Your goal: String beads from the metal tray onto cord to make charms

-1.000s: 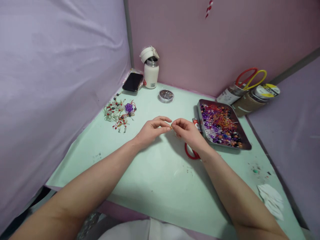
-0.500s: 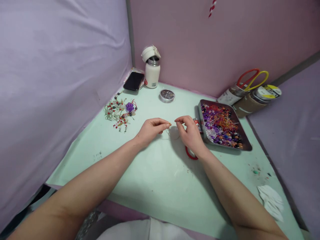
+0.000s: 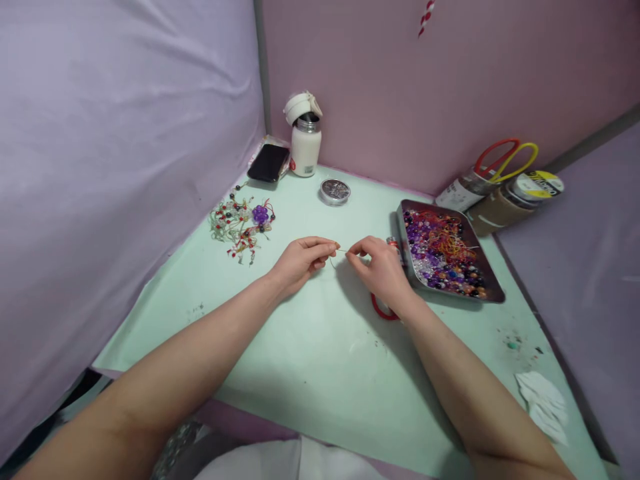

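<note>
My left hand (image 3: 306,261) pinches a thin cord (image 3: 342,251) between thumb and fingertips above the middle of the table. A short length of this cord spans the small gap to my right hand (image 3: 376,264), whose thumb and index finger are closed on it. A loose strand hangs below the left fingertips. Whether a bead sits on the cord in the left fingers is hidden. Under my right wrist shows the red handle of a pair of scissors (image 3: 381,308). A metal tray (image 3: 493,283) of beads and orange-red cords lies just right of that hand.
Strung bead pieces (image 3: 235,217) with a purple bead flower (image 3: 260,214) lie at the left. Behind stand a white bottle (image 3: 305,150), a phone (image 3: 269,163) and a round clear case (image 3: 335,192). Canisters (image 3: 493,207) with scissors stand back right. A white cloth (image 3: 543,403) lies front right.
My right hand has lowered slightly and its fingers have closed on the cord. The cord now runs straight between both hands. The left fingertips have shifted a little left.
</note>
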`<state>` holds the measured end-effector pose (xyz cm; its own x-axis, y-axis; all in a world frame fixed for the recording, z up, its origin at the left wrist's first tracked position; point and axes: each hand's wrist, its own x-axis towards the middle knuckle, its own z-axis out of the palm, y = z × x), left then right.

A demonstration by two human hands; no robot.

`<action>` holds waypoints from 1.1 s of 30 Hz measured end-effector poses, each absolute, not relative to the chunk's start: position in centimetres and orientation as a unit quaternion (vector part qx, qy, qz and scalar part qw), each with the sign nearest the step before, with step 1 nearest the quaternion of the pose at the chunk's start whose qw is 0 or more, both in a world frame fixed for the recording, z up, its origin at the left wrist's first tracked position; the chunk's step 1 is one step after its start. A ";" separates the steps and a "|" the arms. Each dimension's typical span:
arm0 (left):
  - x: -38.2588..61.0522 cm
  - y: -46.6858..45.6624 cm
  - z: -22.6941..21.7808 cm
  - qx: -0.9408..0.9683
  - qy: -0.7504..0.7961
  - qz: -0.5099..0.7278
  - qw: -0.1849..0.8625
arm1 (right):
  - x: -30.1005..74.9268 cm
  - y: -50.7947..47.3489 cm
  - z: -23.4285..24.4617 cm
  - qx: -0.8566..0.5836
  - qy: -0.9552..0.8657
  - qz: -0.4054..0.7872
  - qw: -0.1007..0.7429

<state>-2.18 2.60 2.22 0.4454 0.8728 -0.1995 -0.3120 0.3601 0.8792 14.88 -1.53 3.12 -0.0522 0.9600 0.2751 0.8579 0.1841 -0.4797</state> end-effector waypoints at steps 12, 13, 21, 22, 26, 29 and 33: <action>-2.3 3.1 2.0 0.309 0.301 0.363 0.826 | 20.7 0.2 3.2 -0.719 -0.663 -0.125 0.169; -2.3 3.1 2.0 0.306 0.301 0.362 0.827 | 20.8 0.2 3.1 -0.717 -0.665 -0.124 0.170; -2.3 3.1 1.8 0.307 0.329 0.356 0.819 | 18.2 -0.8 4.0 -0.605 -0.751 -0.101 0.245; -2.3 3.1 1.8 0.309 0.329 0.357 0.818 | 17.4 -1.0 4.2 -0.565 -0.775 -0.081 0.270; -2.3 2.9 1.9 0.324 0.322 0.363 0.812 | 14.5 -2.1 4.6 -0.499 -0.811 0.029 0.305; -2.2 2.8 1.9 0.334 0.320 0.355 0.812 | 13.2 -2.5 4.5 -0.520 -0.789 0.127 0.302; -2.1 2.6 1.7 0.336 0.330 0.344 0.813 | 12.6 -2.6 4.3 -0.546 -0.757 0.188 0.304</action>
